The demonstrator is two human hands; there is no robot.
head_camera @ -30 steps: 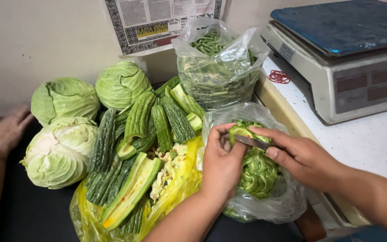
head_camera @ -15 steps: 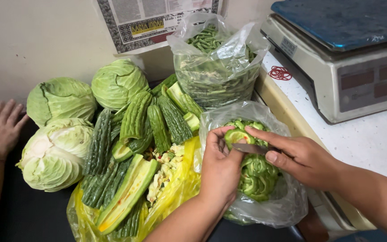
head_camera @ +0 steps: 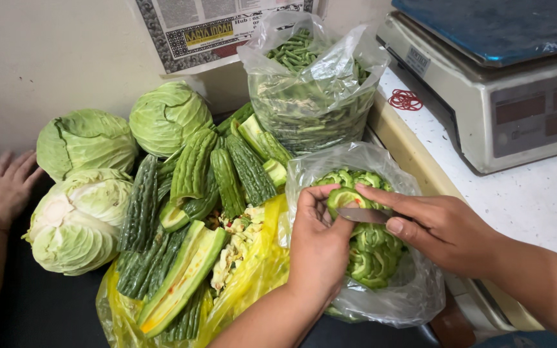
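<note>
Fingers (head_camera: 322, 196) of your left hand (head_camera: 320, 248) pinch a gourd piece (head_camera: 342, 196); your right hand (head_camera: 443, 229) grips a knife (head_camera: 363, 215) laid against it.

Both hands work over the open clear bag (head_camera: 391, 296) of sliced gourd at five o'clock from the whole gourds (head_camera: 227, 174). Cabbages (head_camera: 85, 193) sit at nine o'clock, a bag of beans (head_camera: 311, 96) at twelve, a scale (head_camera: 504, 84) on the table (head_camera: 536, 200) at two. Another person's hand (head_camera: 8, 190) rests flat beside the cabbages.

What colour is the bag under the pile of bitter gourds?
Yellow; the plastic bag shows clearly in the head view.
</note>
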